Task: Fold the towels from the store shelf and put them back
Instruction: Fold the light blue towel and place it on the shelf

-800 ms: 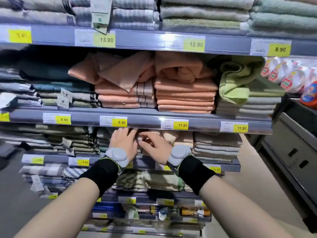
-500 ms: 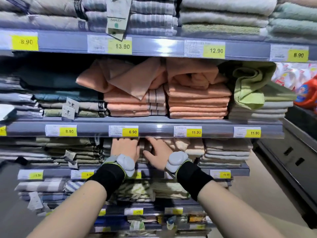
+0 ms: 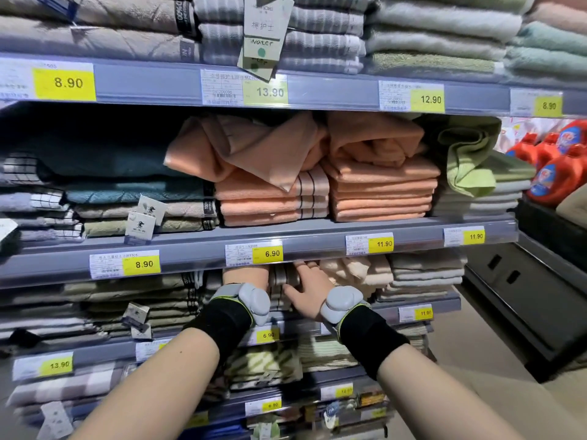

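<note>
Just below the grey shelf rail point(image 3: 190, 250), the right hand point(image 3: 307, 289) rests on a folded, pale, striped towel point(image 3: 281, 277), fingers released. The left hand point(image 3: 245, 276) is beside it, its fingers hidden by the rail, so I cannot tell their state.

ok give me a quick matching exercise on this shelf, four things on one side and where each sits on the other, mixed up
1. unfolded peach towel
2. rumpled light green towel
3. red plastic detergent bottles
4. folded teal towel

A. beyond the right end of the grey middle shelf
B. middle shelf, right end
C. middle shelf, left part
D. draped over the striped peach towel stack

Pairs: 1-D, 2-B, 3-A, 4-C
</note>
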The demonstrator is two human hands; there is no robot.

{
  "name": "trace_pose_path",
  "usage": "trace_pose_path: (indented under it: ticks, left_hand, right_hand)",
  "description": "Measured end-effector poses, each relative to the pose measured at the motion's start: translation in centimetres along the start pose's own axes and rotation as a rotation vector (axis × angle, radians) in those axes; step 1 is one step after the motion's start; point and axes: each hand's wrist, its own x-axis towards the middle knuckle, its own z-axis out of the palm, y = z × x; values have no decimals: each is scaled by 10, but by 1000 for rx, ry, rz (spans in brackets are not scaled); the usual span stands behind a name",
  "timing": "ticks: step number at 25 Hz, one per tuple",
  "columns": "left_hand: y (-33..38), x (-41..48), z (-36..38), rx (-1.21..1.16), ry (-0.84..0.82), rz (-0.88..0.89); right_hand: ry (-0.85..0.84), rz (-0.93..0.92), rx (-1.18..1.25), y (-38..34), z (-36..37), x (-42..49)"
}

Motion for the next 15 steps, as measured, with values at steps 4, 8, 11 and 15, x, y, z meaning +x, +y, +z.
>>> trace_pose_path:
  ticks: [4, 8, 11, 15]
  left_hand:
    - [-7, 2, -1, -55, -7, 22]
    - [2, -12, -7, -58, 94, 94]
    - [17, -31, -2, -51, 218, 153]
    - [37, -44, 11, -340, 276, 128]
  right_hand:
    - [-10, 19, 11, 0, -1, -5]
    - [15, 62, 93, 1, -6, 3]
    - [55, 153, 337, -2, -11, 1]
    - [34, 180, 653, 3, -8, -1]
